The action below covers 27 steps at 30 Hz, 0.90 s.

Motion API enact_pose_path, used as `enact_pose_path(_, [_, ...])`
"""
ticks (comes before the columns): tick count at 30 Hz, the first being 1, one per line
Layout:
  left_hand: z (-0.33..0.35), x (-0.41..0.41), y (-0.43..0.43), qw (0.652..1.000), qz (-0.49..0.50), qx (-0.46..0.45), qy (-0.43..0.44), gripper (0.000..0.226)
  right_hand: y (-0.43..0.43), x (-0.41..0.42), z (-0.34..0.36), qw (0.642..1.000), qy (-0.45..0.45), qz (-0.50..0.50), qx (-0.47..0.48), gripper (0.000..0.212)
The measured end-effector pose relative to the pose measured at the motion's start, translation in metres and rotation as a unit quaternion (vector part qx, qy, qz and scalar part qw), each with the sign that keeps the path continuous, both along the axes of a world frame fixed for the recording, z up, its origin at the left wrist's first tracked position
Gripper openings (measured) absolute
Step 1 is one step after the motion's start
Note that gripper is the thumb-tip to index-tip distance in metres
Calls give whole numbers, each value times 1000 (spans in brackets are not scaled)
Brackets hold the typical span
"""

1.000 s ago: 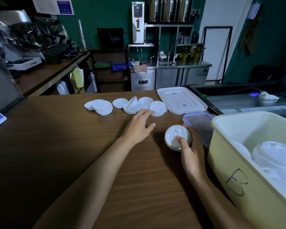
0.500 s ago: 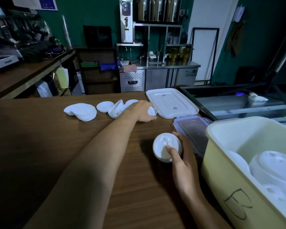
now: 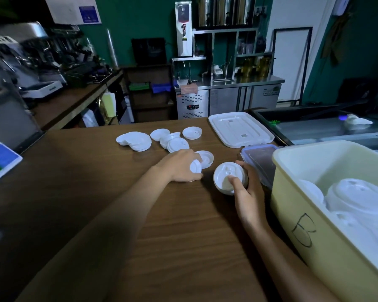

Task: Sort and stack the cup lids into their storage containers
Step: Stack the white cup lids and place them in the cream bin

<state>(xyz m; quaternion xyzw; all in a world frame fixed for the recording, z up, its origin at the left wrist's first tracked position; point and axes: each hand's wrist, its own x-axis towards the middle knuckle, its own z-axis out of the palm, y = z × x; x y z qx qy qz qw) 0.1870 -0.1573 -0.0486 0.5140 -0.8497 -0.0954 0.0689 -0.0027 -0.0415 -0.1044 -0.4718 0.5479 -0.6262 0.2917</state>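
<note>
left hand grips lid, right hand holds stack.

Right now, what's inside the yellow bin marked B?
In the yellow bin: white domed cup lids, loosely piled; far end bare. The near wall hides the pile's lower part.

Loose lids lie left of the flat cover, bin at right
</note>
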Motion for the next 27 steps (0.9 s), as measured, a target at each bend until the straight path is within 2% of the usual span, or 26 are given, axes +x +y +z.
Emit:
enact_pose_path(4, [-15, 31, 44, 997, 40, 2, 64, 58, 9, 3, 2, 998, 31, 47, -8, 31])
enact_pose_path(7, [-25, 44, 80, 990, 50, -4, 131, 72, 15, 7, 4, 994, 49, 98, -22, 36])
enact_pose_path(10, [-39, 54, 116, 968, 91, -54, 228, 87, 18, 11, 7, 990, 60, 125, -37, 37])
enact_pose_path(13, [-52, 68, 135, 953, 135, -88, 256, 87, 19, 11, 8, 989, 49, 133, -34, 35])
enact_pose_path(18, [-49, 75, 139, 936, 152, -125, 291, 77, 16, 11, 5, 988, 52, 137, -39, 37])
enact_pose_path(24, [-36, 50, 149, 912, 68, -130, 383, 76, 8, 9, 1, 982, 56, 179, -36, 35])
enact_pose_path(27, [-40, 37, 152, 917, 34, -105, 384, 80, 10, 10, 3, 977, 47, 205, -28, 35])
